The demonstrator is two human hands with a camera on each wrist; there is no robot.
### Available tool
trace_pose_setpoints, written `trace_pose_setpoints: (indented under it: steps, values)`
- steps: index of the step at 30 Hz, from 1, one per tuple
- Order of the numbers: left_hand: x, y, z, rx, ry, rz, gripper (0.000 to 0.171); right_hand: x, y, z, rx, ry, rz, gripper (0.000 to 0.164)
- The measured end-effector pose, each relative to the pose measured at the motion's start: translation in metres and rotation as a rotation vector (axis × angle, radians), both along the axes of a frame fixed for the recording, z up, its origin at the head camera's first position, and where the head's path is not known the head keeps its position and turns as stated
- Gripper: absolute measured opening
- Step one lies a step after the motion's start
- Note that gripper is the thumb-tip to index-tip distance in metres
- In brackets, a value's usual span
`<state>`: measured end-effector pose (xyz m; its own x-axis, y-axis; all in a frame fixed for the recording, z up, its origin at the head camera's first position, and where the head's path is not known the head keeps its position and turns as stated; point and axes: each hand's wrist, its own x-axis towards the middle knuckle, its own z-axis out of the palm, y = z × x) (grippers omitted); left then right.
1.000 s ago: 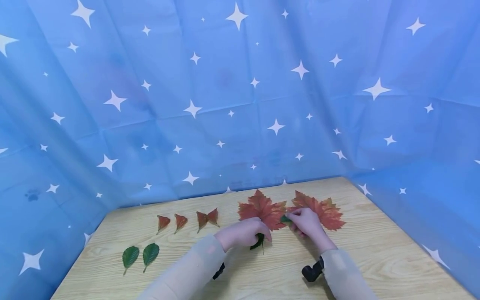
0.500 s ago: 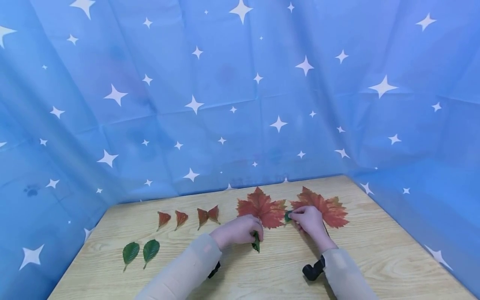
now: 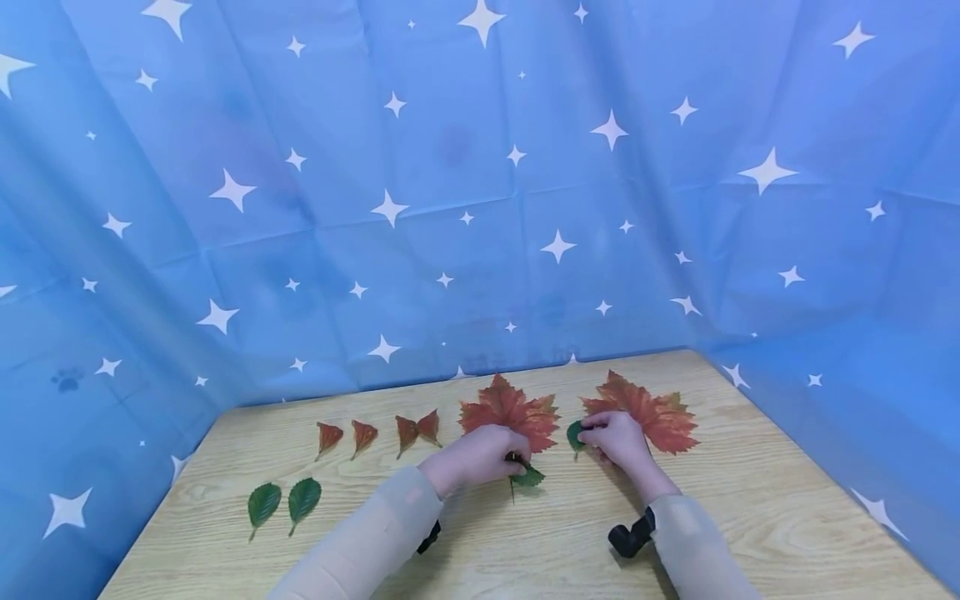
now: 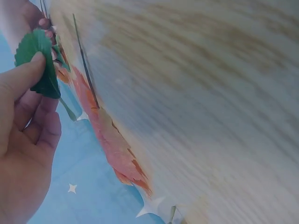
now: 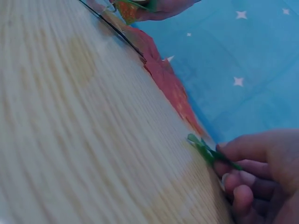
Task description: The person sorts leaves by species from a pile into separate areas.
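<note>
The left hand (image 3: 483, 452) pinches a green leaf (image 3: 531, 477) on the near side of a red leaf (image 3: 510, 412), and the right hand (image 3: 618, 437) pinches another green leaf (image 3: 574, 434), which lies between both hands, its long axis running far to near.

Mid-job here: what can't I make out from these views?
- Head: the left hand covers part of its green leaf.
- Head: the right hand hides part of its own green leaf and part of the right red leaf.
- Head: the bottom edge cuts off both sleeves.
- Right wrist: the top edge cuts off the left hand.
- Right wrist: too blurred to tell whether the pinched leaf touches the table.
</note>
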<state>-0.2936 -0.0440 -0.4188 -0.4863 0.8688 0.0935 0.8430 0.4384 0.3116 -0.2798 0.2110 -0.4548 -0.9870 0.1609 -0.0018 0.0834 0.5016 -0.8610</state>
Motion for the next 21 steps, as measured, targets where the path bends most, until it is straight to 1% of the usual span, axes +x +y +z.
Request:
trace_pose_setpoints:
  steps: [3, 8, 10, 12, 15, 17, 19, 21]
  values:
    - [0.001, 0.0, 0.001, 0.012, -0.053, 0.042, 0.002, 0.0, 0.0, 0.001, 0.004, -0.005, 0.018, 0.031]
    - [0.002, -0.001, 0.002, 0.059, -0.176, 0.101, 0.018, 0.002, 0.0, 0.001, 0.023, -0.006, 0.021, 0.031]
    - [0.002, -0.001, 0.004, 0.08, -0.203, 0.105, 0.023, 0.002, 0.001, 0.0, 0.027, -0.004, 0.026, 0.03]
    - [0.002, -0.003, 0.006, 0.102, -0.205, 0.093, 0.028, 0.002, 0.001, 0.0, 0.023, -0.003, 0.029, 0.031]
    - [0.003, -0.005, 0.009, 0.126, -0.181, 0.07, 0.024, 0.002, 0.002, -0.001, 0.018, -0.002, 0.038, 0.031]
    - [0.003, -0.007, 0.011, 0.138, -0.173, 0.068, 0.019, 0.002, 0.003, -0.002, 0.017, -0.001, 0.041, 0.031]
    - [0.003, -0.009, 0.011, 0.148, -0.185, 0.087, 0.015, 0.001, 0.003, -0.002, 0.019, 0.0, 0.041, 0.032]
    - [0.003, -0.01, 0.011, 0.153, -0.195, 0.121, 0.014, 0.001, 0.003, -0.002, 0.02, 0.003, 0.042, 0.032]
